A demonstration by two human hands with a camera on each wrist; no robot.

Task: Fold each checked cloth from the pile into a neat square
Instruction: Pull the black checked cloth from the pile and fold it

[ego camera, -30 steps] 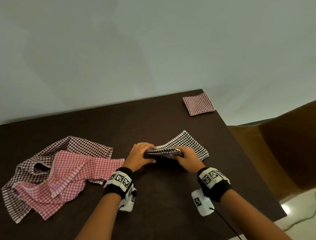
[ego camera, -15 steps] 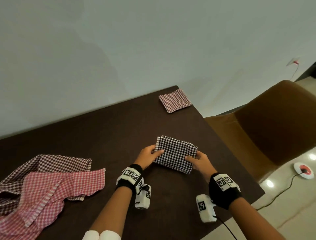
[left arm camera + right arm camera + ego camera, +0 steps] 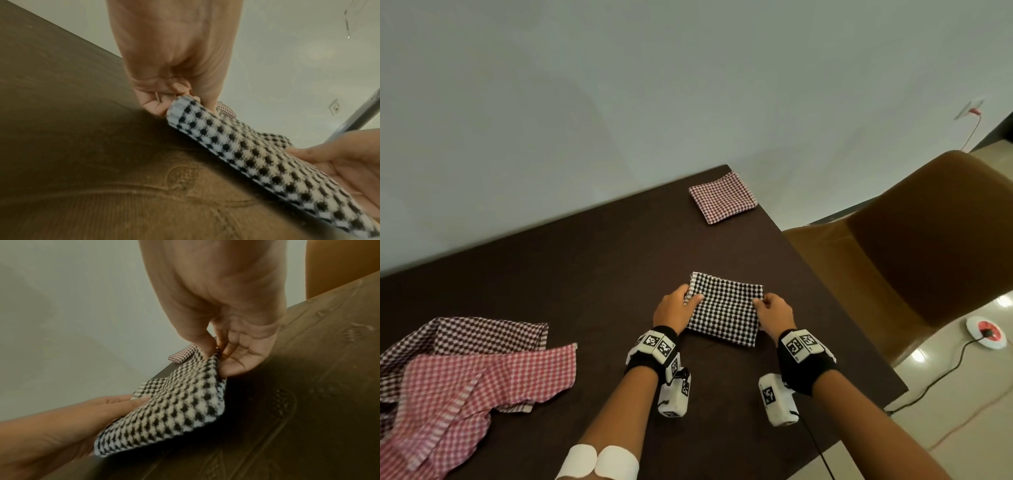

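A black-and-white checked cloth [image 3: 726,308], folded into a small square, is held just above the dark table [image 3: 585,260]. My left hand [image 3: 677,310] pinches its left edge between thumb and fingers, and the left wrist view shows that pinch on the black-and-white cloth [image 3: 257,155] up close. My right hand [image 3: 774,313] pinches the right edge of the same cloth [image 3: 174,402]. A folded dark red checked cloth [image 3: 722,197] lies at the table's far right corner. The pile at the left holds a pink checked cloth [image 3: 482,380] over a brown checked cloth [image 3: 476,335].
A brown chair [image 3: 914,260] stands close to the table's right edge. A cable [image 3: 928,383] runs across the pale floor to a round white floor socket [image 3: 986,337]. A grey wall rises behind the table.
The half-folded black-and-white cloth has been folded over into a flat square. Both hands moved out to its side edges, and the view swung to the right.
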